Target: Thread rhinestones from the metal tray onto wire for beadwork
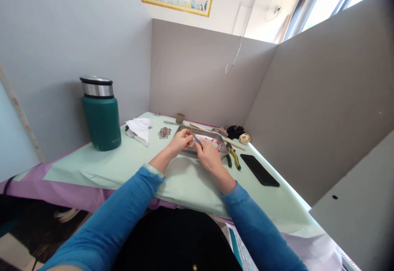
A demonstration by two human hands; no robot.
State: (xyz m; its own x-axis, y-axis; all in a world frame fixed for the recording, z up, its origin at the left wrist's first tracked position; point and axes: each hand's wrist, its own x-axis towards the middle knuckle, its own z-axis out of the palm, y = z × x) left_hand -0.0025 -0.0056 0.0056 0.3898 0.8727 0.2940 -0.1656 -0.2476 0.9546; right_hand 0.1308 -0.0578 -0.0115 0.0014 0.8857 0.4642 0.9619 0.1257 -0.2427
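Looking down between grey partition walls [308,99], we see our table [123,168] covered in pale green paper. A green flask [101,117] stands at ten o'clock, a white cloth [139,129] at eleven, a black phone [259,169] at three.

Dead ahead at twelve sits the metal tray [212,135], its long axis running from ten toward four, with small red and white pieces inside. Our left hand [180,140] rests at its near left rim, fingers pinched together on something too small to name. Our right hand [209,156] covers the near edge, fingers curled together around a thin tool, we think; both hands nearly touch. Green-handled pliers [233,156] lie just beside the tray at two o'clock, nearer our right hand.
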